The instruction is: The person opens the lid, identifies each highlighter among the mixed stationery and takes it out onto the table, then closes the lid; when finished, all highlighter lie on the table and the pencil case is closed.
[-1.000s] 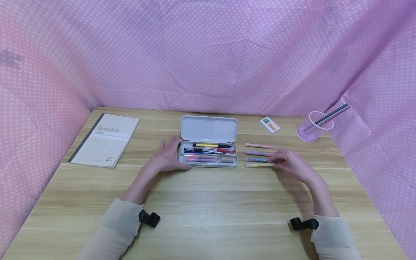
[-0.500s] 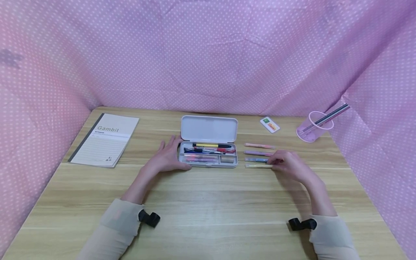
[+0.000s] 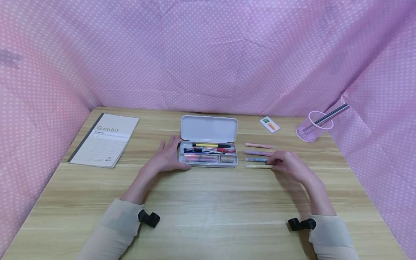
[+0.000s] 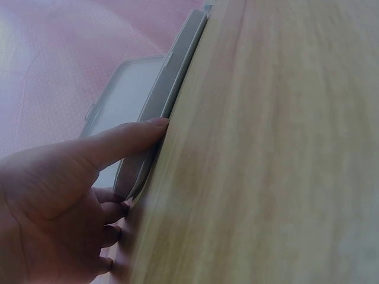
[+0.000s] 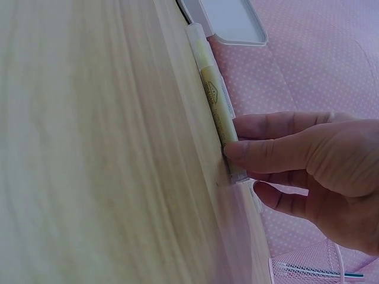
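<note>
An open white pencil case (image 3: 209, 129) lies on the wooden table with its lid tipped back. It holds several pens and a grey block (image 3: 227, 159). My left hand (image 3: 167, 157) grips its left end; in the left wrist view the thumb presses the front wall and the fingers curl round the side. My right hand (image 3: 287, 164) pinches the end of a pale yellow highlighter (image 5: 216, 97), which lies at or just over the tabletop. Behind it, roughly parallel, are a blue pen (image 3: 255, 159), a purple pen (image 3: 256, 153) and a pink-orange pen (image 3: 259, 146).
A Gambit notebook (image 3: 105, 141) lies at the left of the table (image 3: 201, 209). At the back right are a white eraser-like block (image 3: 269, 124) and a pink mesh pen cup (image 3: 305, 133) with dark sticks leaning out. Pink dotted cloth (image 3: 208, 54) hangs behind.
My right hand has shifted slightly left and lowered the yellow highlighter, which now lines up with the other pens. The left hand and the pencil case have stayed put.
</note>
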Tool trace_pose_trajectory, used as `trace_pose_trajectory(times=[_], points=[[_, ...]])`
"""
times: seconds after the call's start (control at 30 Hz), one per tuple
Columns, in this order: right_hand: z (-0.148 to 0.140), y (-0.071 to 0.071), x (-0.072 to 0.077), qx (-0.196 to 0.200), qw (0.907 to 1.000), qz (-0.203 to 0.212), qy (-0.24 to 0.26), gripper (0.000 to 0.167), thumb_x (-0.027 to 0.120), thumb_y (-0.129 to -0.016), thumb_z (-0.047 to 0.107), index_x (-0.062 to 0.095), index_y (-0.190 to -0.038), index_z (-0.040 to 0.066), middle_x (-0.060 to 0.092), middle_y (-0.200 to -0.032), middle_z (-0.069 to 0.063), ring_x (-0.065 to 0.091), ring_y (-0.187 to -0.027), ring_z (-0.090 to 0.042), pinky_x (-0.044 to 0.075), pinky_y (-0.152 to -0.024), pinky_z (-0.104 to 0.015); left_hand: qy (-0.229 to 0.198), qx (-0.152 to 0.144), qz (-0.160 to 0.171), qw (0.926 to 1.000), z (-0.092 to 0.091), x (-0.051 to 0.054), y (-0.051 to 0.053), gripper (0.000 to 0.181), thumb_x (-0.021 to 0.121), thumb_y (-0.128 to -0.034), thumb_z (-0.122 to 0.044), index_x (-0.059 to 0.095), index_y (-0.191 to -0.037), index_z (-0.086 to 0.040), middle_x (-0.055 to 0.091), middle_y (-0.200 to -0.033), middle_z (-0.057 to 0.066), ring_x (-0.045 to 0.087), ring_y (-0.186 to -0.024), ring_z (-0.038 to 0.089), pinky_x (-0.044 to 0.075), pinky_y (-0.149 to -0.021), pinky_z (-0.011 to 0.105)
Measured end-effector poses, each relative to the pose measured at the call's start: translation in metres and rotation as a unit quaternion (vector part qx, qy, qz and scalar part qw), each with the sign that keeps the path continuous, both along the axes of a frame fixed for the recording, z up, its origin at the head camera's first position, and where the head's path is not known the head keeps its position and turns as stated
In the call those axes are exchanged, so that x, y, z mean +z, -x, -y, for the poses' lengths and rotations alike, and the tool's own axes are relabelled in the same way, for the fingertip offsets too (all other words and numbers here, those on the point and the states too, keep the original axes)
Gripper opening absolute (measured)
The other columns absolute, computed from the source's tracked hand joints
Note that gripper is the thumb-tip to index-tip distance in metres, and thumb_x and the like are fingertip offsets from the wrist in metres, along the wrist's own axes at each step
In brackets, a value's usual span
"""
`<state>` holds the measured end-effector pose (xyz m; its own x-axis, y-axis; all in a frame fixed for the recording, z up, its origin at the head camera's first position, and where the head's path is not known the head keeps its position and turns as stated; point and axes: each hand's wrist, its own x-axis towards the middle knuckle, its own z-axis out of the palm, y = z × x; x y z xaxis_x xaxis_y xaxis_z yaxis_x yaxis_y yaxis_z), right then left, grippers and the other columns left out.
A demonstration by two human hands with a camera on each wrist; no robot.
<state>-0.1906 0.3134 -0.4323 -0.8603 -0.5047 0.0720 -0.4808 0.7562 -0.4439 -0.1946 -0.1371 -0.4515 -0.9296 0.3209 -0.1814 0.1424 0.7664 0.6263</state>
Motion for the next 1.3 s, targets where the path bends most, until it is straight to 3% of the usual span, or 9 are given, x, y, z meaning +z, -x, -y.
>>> trace_pose_trajectory(times=[0.4,0.73,0.97,1.17,1.3], points=[[0.0,-0.001,0.0,-0.006,1.0,-0.002,-0.001,0.025,0.082,-0.075,-0.007,0.079,-0.091,0.011,0.078,-0.093,-0.004,0.07,-0.082,-0.01,0.061,-0.074,-0.029,0.003,0.001,0.0,1.0,0.0,0.0,0.0,0.104,0.087,-0.0739,-0.041,0.032,-0.154,-0.005,0.014,-0.172,0.022,0.004,-0.161,0.045,-0.005,-0.13,0.064],[0.001,-0.001,0.001,-0.027,0.9996,0.003,0.0,0.021,0.086,-0.078,0.003,0.08,-0.097,0.011,0.079,-0.098,-0.005,0.073,-0.087,-0.015,0.062,-0.079,-0.035,0.003,0.001,-0.001,1.0,0.0,-0.001,0.0,0.102,0.087,-0.0739,-0.041,0.032,-0.153,-0.006,0.014,-0.172,0.022,0.004,-0.161,0.045,-0.004,-0.131,0.063],[0.005,-0.003,0.002,-0.066,0.9977,-0.015,0.009,0.015,0.082,-0.085,0.01,0.079,-0.1,0.013,0.078,-0.096,-0.003,0.069,-0.087,-0.012,0.06,-0.082,-0.034,0.001,-0.001,-0.001,1.0,-0.001,-0.001,0.0,0.102,0.087,-0.0737,-0.042,0.033,-0.153,-0.006,0.014,-0.172,0.022,0.004,-0.161,0.045,-0.004,-0.131,0.063],[0.033,-0.002,0.003,-0.052,0.9957,-0.059,0.049,0.019,0.078,-0.089,0.009,0.076,-0.108,0.007,0.076,-0.099,-0.006,0.07,-0.089,-0.018,0.063,-0.081,-0.042,-0.001,-0.001,-0.001,1.0,0.0,-0.002,0.001,0.103,0.087,-0.0738,-0.042,0.032,-0.153,-0.005,0.014,-0.173,0.021,0.004,-0.161,0.045,-0.004,-0.131,0.063],[0.066,0.001,0.005,-0.021,0.9944,-0.055,0.088,0.028,0.077,-0.09,0.007,0.073,-0.117,0.004,0.074,-0.111,-0.012,0.072,-0.097,-0.025,0.063,-0.086,-0.045,-0.001,-0.001,-0.002,1.0,0.001,-0.003,0.001,0.103,0.087,-0.074,-0.041,0.032,-0.154,-0.006,0.014,-0.172,0.023,0.005,-0.161,0.046,-0.004,-0.131,0.063]])
